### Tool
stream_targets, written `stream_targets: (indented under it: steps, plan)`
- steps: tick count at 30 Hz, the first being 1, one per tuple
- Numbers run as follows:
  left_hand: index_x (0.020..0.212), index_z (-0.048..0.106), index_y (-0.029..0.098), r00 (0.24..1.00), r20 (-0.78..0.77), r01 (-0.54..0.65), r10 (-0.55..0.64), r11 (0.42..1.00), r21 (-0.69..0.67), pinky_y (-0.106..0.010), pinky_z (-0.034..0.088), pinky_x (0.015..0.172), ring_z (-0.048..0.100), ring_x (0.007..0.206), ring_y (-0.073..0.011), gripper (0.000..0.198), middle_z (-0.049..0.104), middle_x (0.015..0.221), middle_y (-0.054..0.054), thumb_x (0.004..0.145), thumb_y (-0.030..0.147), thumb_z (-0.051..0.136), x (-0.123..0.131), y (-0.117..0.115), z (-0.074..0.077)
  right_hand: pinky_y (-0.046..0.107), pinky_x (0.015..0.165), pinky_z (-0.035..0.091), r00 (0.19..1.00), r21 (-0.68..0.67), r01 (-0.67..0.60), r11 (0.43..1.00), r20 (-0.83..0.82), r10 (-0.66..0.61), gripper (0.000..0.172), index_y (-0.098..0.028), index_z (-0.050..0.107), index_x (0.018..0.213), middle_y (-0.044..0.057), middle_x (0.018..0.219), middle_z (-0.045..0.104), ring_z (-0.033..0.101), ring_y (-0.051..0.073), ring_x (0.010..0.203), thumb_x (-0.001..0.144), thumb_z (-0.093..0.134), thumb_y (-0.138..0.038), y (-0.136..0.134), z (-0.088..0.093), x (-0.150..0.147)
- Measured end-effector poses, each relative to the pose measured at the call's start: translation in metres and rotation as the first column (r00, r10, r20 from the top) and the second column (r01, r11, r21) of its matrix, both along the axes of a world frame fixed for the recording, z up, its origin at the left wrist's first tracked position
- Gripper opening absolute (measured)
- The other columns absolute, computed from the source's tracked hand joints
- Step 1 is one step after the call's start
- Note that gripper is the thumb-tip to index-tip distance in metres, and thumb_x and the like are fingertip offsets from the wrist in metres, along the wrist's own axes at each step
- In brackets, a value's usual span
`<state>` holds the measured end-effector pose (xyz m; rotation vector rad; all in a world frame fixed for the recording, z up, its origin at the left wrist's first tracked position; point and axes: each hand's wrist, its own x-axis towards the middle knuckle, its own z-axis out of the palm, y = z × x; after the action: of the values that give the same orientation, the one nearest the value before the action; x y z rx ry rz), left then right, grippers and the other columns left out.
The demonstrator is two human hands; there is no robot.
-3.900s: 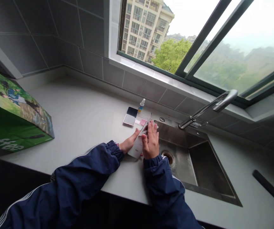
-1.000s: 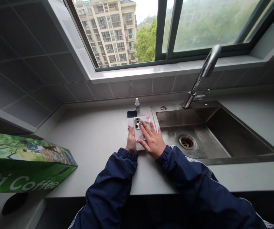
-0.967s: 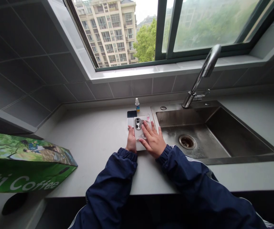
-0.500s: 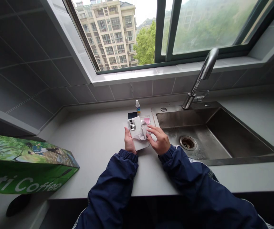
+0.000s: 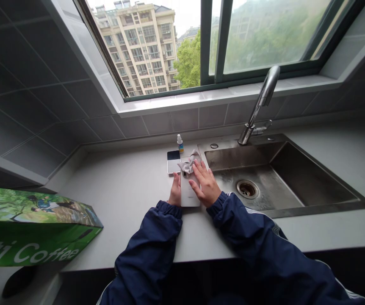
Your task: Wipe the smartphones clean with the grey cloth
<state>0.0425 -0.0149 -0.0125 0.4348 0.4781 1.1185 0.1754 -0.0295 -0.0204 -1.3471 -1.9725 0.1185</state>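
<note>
A white phone (image 5: 187, 192) lies back side up on the grey counter (image 5: 119, 190), left of the sink. My left hand (image 5: 175, 192) rests against its left edge, fingers straight along it. My right hand (image 5: 203, 182) lies flat on the phone's upper part, fingers stretched out, pressing a small grey cloth (image 5: 189, 164) onto the camera end. The cloth bunches up past my fingertips and hides the camera ring.
A small dark-and-silver flat device (image 5: 173, 161) and a little dropper bottle (image 5: 180, 143) sit just beyond the phone. The steel sink (image 5: 297, 178) with its tap (image 5: 258, 106) is to the right. A green coffee box (image 5: 33, 228) stands at the left counter edge.
Half a second ago the left hand held the phone tilted up while the right pinched the cloth beside it. Now the phone lies flat and the right hand presses the cloth on its top end.
</note>
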Motion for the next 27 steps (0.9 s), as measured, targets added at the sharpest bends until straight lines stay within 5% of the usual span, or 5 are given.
stream_targets:
  steps: [13,18,27]
  plan:
    - [0.146,0.047,0.018,0.996,-0.032,0.081,-0.084,0.994,-0.075,-0.046,0.038,0.113,0.053,0.131,-0.0293,0.063,0.063,0.133,-0.012,0.101,0.054,0.019,0.003,-0.004,0.005,0.063,0.115,0.024,0.997,0.015,-0.072,0.997,0.029,0.071,0.052,-0.019,0.042,0.15,0.009,0.157,0.036,0.016,0.032,0.151,0.1,0.04,-0.034,0.006,0.006,0.011]
    - [0.137,0.055,0.012,0.997,0.025,-0.072,0.077,0.988,-0.135,-0.046,0.04,0.111,0.056,0.127,-0.0306,0.073,0.067,0.125,-0.017,0.097,0.065,0.025,0.004,0.002,-0.001,0.065,0.117,0.017,0.959,0.005,-0.249,0.968,0.14,0.246,0.042,-0.021,0.057,0.137,0.01,0.148,0.05,0.035,0.03,0.145,0.099,0.045,-0.032,-0.002,0.005,0.002]
    - [0.119,0.066,0.008,0.998,-0.002,-0.061,0.061,0.994,-0.093,-0.054,0.046,0.103,0.063,0.116,-0.0378,0.091,0.072,0.108,-0.021,0.085,0.081,0.025,-0.006,0.003,-0.001,0.051,0.121,0.023,0.9,0.108,-0.436,0.893,0.072,0.43,0.025,-0.026,0.072,0.11,0.003,0.114,0.075,0.06,0.023,0.126,0.094,0.053,-0.027,-0.015,0.013,0.005]
